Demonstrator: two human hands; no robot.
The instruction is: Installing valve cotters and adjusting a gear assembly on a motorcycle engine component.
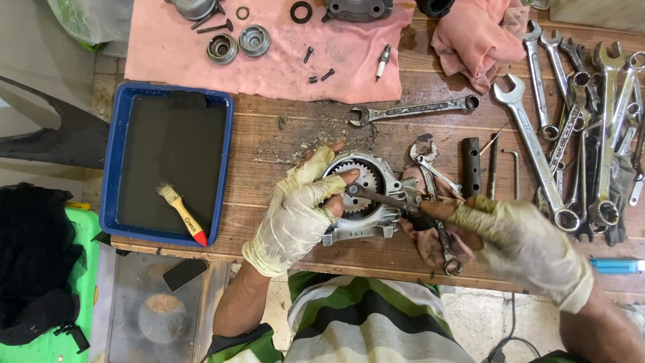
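Grey cast-metal engine housing (pixel 359 202), toothed ring gear showing inside its round bore, grimy with oil; sits on the wooden bench (pixel 282 141) near the front edge, flat flange side toward the person. Left hand (pixel 295 215), in a soiled pale glove with open fingertips, wraps the housing's left side, thumb pressed against the gear centre. Right hand (pixel 517 235), gloved alike, closed around the handle of a slim socket driver (pixel 386 197); long axis runs nearly level, right to left, working tip pointing left into the gear hub (tip partly hidden by the thumb). Combination spanner (pixel 437 202) lies under the driver. Blue tray (pixel 111 175) of dark fluid with a paintbrush (pixel 181 212) stands left; spanners (pixel 578 128) fan out right; pink cloth (pixel 269 60) with small parts lies beyond
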